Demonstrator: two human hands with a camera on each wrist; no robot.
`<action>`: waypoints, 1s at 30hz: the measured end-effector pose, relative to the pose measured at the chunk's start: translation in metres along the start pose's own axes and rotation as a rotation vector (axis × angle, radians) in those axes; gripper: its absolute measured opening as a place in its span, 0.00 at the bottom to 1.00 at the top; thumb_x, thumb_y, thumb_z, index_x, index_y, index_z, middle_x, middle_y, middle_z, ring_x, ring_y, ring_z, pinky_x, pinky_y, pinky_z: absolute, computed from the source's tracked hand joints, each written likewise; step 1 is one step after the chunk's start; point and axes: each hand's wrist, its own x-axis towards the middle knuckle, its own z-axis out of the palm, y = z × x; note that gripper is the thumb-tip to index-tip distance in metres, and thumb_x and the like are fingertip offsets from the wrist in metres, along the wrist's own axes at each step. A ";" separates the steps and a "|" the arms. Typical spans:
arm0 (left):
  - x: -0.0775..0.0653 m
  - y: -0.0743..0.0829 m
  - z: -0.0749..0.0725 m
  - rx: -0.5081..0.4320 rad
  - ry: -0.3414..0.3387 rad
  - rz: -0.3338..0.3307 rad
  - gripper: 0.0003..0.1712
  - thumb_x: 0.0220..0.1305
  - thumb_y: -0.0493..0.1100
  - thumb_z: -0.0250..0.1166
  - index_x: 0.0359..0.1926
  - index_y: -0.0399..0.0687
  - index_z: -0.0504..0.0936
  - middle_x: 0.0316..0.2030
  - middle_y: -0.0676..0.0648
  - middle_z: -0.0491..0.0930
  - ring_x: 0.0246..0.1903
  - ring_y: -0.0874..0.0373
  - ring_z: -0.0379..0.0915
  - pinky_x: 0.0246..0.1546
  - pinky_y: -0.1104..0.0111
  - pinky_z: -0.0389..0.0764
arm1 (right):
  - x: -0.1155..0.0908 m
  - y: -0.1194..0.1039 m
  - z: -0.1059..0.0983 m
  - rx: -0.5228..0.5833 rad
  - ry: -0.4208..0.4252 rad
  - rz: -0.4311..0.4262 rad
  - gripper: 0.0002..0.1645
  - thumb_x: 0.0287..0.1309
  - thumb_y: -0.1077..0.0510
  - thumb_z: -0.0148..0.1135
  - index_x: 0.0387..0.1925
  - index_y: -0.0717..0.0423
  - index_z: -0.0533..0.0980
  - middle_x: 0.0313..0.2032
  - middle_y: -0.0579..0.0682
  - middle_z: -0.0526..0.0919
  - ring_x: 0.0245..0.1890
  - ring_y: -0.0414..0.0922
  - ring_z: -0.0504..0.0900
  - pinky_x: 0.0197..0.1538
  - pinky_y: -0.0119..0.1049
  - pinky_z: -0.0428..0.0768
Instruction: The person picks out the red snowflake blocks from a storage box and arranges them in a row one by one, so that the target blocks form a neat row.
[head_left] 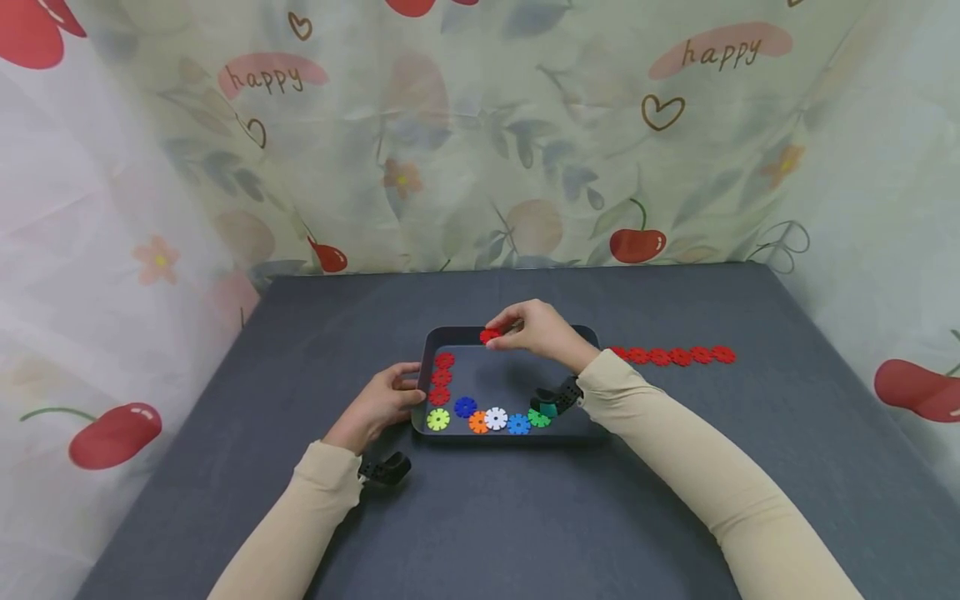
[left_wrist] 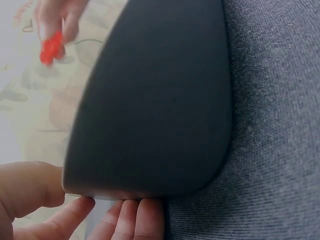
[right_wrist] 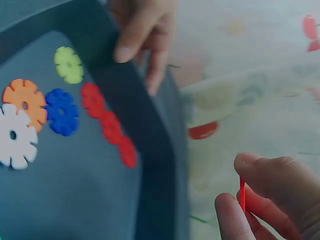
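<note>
In my right hand [head_left: 543,332] a red notched plastic disc [head_left: 489,335] is pinched between thumb and fingers, held above the far left part of the dark tray [head_left: 510,440]. The right wrist view catches this disc edge-on as a thin red line. My left hand [head_left: 377,406] grips the tray's left wall, thumb at the rim and fingers against the outside. Inside the tray, red discs [head_left: 441,377] form a column along the left side. Lower down lie a yellow-green disc [head_left: 438,419], a blue disc [head_left: 465,407], an orange disc [head_left: 478,422], a white disc [head_left: 496,418], a lighter blue disc [head_left: 519,424] and a green disc [head_left: 538,418].
A row of several red discs [head_left: 681,357] lies on the grey cloth-covered table [head_left: 525,517] right of the tray, its left end partly behind the right sleeve [head_left: 675,450]. A patterned curtain [head_left: 480,142] stands behind the table and at both sides.
</note>
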 end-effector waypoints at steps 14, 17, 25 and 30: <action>-0.001 0.000 0.000 -0.014 -0.005 -0.001 0.34 0.65 0.29 0.58 0.71 0.43 0.60 0.64 0.33 0.67 0.60 0.41 0.69 0.62 0.44 0.68 | -0.064 0.009 -0.072 -0.034 0.222 0.011 0.26 0.51 0.44 0.72 0.52 0.45 0.81 0.46 0.49 0.86 0.44 0.44 0.83 0.45 0.40 0.80; -0.001 0.000 0.000 -0.015 -0.001 -0.002 0.34 0.65 0.29 0.58 0.71 0.44 0.60 0.64 0.33 0.67 0.60 0.41 0.69 0.61 0.44 0.68 | -0.081 0.012 -0.085 -0.029 0.284 0.037 0.27 0.50 0.40 0.72 0.51 0.44 0.81 0.46 0.48 0.86 0.43 0.42 0.83 0.45 0.40 0.78; 0.001 0.000 0.000 -0.013 -0.004 -0.002 0.34 0.65 0.29 0.59 0.70 0.44 0.61 0.64 0.33 0.67 0.60 0.42 0.69 0.62 0.44 0.68 | -0.115 0.031 -0.109 -0.123 0.402 0.061 0.30 0.52 0.38 0.69 0.54 0.46 0.80 0.46 0.52 0.86 0.40 0.37 0.82 0.44 0.38 0.75; 0.001 -0.001 -0.001 -0.011 0.002 -0.003 0.34 0.65 0.29 0.59 0.70 0.44 0.61 0.63 0.33 0.68 0.59 0.42 0.70 0.61 0.44 0.68 | -0.124 0.052 -0.110 -0.193 0.398 0.074 0.29 0.52 0.37 0.68 0.50 0.49 0.81 0.44 0.53 0.86 0.40 0.41 0.81 0.35 0.34 0.76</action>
